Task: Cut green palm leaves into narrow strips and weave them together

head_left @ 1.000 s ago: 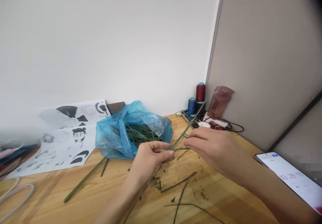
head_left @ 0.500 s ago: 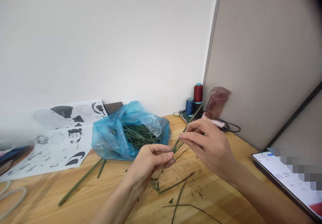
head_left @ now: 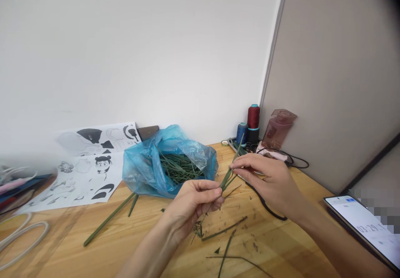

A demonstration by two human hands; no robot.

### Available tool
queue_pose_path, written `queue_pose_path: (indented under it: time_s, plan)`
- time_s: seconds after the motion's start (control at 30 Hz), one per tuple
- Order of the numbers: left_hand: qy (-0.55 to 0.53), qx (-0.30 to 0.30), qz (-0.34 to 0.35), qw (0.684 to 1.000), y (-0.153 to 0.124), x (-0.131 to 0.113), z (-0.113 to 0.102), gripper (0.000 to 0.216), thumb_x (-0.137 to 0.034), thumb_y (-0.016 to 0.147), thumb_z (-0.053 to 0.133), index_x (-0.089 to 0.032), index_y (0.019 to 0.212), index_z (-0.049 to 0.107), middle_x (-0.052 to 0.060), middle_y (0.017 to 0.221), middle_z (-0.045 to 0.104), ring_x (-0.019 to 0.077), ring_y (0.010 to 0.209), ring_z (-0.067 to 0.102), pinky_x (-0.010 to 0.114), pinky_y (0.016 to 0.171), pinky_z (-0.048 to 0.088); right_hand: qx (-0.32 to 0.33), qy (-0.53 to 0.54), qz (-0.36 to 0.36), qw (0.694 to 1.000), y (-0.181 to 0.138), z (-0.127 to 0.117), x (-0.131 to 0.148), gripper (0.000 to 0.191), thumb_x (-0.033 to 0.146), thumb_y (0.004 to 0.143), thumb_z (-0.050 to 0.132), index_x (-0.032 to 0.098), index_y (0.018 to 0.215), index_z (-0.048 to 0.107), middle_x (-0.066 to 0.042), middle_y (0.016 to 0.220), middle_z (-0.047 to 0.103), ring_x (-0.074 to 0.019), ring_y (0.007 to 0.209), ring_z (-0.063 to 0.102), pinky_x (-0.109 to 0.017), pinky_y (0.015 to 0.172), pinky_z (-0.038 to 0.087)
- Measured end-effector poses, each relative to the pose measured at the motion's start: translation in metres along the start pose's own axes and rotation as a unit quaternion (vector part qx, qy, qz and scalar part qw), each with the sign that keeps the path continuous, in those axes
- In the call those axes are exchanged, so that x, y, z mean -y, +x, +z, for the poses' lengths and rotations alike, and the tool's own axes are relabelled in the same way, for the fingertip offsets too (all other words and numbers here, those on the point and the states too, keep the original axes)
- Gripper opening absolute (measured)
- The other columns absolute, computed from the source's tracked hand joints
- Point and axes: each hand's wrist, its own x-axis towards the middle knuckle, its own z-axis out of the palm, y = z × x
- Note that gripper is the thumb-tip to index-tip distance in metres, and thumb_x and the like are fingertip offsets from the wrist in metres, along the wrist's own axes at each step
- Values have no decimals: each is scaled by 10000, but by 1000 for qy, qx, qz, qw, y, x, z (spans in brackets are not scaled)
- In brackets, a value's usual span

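Between the thumb and fingers of my left hand (head_left: 200, 199) the lower end of a few green grass blades (head_left: 225, 179) is pinched. My right hand (head_left: 268, 182) grips the same blades higher up, thumb against fingertips, and one long tip sticks out above it. Just behind my left hand lies a crumpled blue plastic bag (head_left: 142, 171), its mouth showing a heap of green blades (head_left: 179, 167). Loose stems (head_left: 225, 228) and dark crumbs lie on the wooden table below my hands.
Printed drawing sheets (head_left: 78, 186) lie at the left, near a white cable (head_left: 31, 249). Thread spools (head_left: 253, 117) and a pink bottle (head_left: 278, 130) stand at the back right corner. A phone (head_left: 362, 219) rests at the right edge. A long green stem (head_left: 108, 221) pokes out by the bag.
The whole view has shifted, so things sit further right. My right hand has slid down slightly along the blades, and more of the tip shows above it. My left hand keeps its pinch.
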Motion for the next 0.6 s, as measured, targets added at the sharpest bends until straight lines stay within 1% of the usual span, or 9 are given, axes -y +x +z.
queue_pose_path:
  time_s: [0.07,0.1,0.17,0.23,0.3,0.37,0.43,0.5,0.6]
  plan:
    - [-2,6,-1,1000,0,0,-1,142,-123,561,708,-81,679,642,21,554,603,63,507,546,165,563,440,10,6,25,1000,0,1,-1,111,150,820,475,206,830,570,-4,831,592,-130,769,548,-239,680,442]
    - [-4,7,0,1000,0,1,-1,142,-121,563,707,-80,682,642,22,556,605,63,510,549,164,565,442,2,-5,27,1000,0,1,-1,111,154,821,470,204,827,569,-10,836,582,-134,771,543,-247,682,441]
    - [-9,3,1,1000,0,1,-1,151,-120,553,713,-83,680,641,23,560,609,66,512,554,168,572,447,-42,-64,2,997,-1,3,-1,103,163,807,485,199,809,581,-26,820,555,-150,763,527,-272,679,434]
    - [-14,-6,1,1000,0,2,-1,161,-121,542,720,-88,678,639,23,562,612,69,516,558,173,580,450,-93,-130,-35,987,-1,5,0,94,174,789,507,194,786,599,-36,782,530,-161,738,509,-293,665,423]
    - [-17,-13,-3,1000,1,2,-1,165,-122,534,724,-93,671,636,22,556,611,71,513,559,177,579,451,-96,-137,-41,985,-1,5,1,98,177,791,502,193,776,597,-34,767,530,-158,719,506,-291,660,420]
    - [-16,-13,-5,1000,1,2,-1,166,-124,531,725,-93,666,633,21,551,607,73,513,557,178,575,449,-58,-78,0,995,0,4,3,102,171,804,482,196,774,576,-20,779,552,-142,711,518,-273,663,425]
    - [-16,-5,-5,1000,1,2,0,166,-125,530,726,-89,661,631,21,547,603,72,510,552,176,566,445,-11,9,67,998,1,2,3,100,188,813,473,203,774,563,-2,783,577,-130,707,531,-250,648,433]
    - [-15,8,-4,1000,1,2,0,157,-126,538,720,-84,658,628,22,543,600,68,503,544,171,556,440,22,105,133,985,2,0,2,91,228,809,488,203,780,571,5,750,592,-125,686,540,-228,611,443]
    - [-8,31,-7,999,1,4,-1,131,-126,558,705,-80,650,625,25,533,595,61,488,531,161,536,426,41,232,200,951,4,-2,1,100,272,777,536,188,783,589,1,719,600,-110,635,530,-187,533,439]
